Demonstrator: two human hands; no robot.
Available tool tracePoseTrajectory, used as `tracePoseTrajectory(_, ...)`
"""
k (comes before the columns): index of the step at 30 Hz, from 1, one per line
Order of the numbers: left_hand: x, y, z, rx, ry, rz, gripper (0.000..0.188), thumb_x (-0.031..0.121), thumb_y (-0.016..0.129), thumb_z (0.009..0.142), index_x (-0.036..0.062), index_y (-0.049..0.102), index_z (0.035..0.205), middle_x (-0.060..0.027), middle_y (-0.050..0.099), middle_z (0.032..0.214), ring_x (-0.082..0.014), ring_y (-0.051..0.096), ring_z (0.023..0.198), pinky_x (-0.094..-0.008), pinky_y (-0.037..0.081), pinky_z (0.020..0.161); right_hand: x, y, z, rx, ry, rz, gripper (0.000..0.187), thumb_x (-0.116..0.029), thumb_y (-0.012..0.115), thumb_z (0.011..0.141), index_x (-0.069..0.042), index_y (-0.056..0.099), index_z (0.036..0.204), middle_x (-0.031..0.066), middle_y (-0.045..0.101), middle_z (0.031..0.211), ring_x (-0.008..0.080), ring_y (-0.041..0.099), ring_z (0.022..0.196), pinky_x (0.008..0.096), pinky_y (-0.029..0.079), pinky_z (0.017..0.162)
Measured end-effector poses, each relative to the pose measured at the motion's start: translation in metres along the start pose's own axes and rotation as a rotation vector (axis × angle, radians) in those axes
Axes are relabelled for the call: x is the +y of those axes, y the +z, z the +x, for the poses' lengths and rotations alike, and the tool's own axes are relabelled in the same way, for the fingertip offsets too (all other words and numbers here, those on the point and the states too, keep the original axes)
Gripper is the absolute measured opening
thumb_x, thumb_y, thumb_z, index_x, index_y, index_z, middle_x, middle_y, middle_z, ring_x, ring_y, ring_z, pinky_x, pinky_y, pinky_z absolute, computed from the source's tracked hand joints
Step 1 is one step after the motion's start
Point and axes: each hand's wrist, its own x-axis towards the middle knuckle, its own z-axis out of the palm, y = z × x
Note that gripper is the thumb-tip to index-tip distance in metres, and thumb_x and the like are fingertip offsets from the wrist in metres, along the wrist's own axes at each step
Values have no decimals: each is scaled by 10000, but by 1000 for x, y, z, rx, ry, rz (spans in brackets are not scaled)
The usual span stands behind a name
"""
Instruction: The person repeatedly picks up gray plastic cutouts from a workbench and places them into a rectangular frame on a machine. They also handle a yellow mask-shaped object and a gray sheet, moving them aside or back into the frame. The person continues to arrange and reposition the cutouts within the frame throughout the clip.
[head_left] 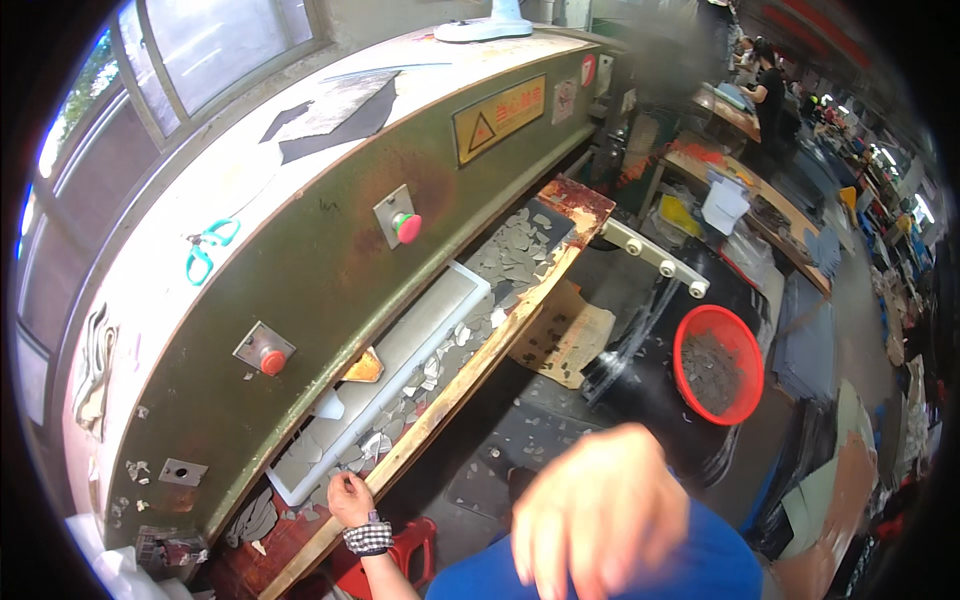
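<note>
Two hands counted: left hand [349, 498] at press bed edge, right hand [600, 510] blurred nearer camera. Two red push buttons [273, 361] noted above left hand. One red basin [690, 345] seen beyond right hand. One teal scissors [208, 248] logged atop machine.

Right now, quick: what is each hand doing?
Left hand: fingers curled at the edge of the white tray; whether it grips anything cannot be told.
Right hand: raised, blurred, fingers spread, holding nothing.
</note>
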Motion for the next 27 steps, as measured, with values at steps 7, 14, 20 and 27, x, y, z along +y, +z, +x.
tracePoseTrajectory(7, 16, -10, -61, 6, 47, 16, 65, 87, 613, 810, 46, 599, 761, -109, 531, 644, -292, 528, 599, -416, 417, 570, 129, -75, -104, 435, 771, -1740, 730, -255, 772, 717, -15, 457, 1331, 227, 541, 1221, 464, 429, 1188, 537, 399, 986)
tracePoseTrajectory(14, 31, -44, -106, -143, -183, -122, 113, 119, 616, 842, 19, 654, 876, -77, 528, 572, -156, 457, 502, -319, 401, 507, 202, -72, -153, 261, 1115, -1475, 940, -315, 803, 625, -97, 350, 1419, 416, 278, 1314, 606, 210, 1279, 581, 328, 1042)
tracePoseTrajectory(20, 89, -55, -92, -25, -261, -308, 159, 100, 543, 941, -42, 608, 970, -37, 601, 808, -108, 506, 694, -258, 442, 635, 175, -64, -162, 298, 925, -1491, 896, -266, 792, 608, -125, 390, 1397, 323, 382, 1240, 496, 370, 1199, 517, 436, 955)
tracePoseTrajectory(27, 157, -4, -11, -311, -473, -682, 319, 273, 470, 989, 69, 527, 1228, -26, 611, 779, -86, 554, 629, -234, 466, 526, 120, -86, -145, 826, 978, -338, 1023, -14, 829, 630, -40, 233, 1460, 190, 551, 1243, 254, 565, 1123, 349, 474, 939)
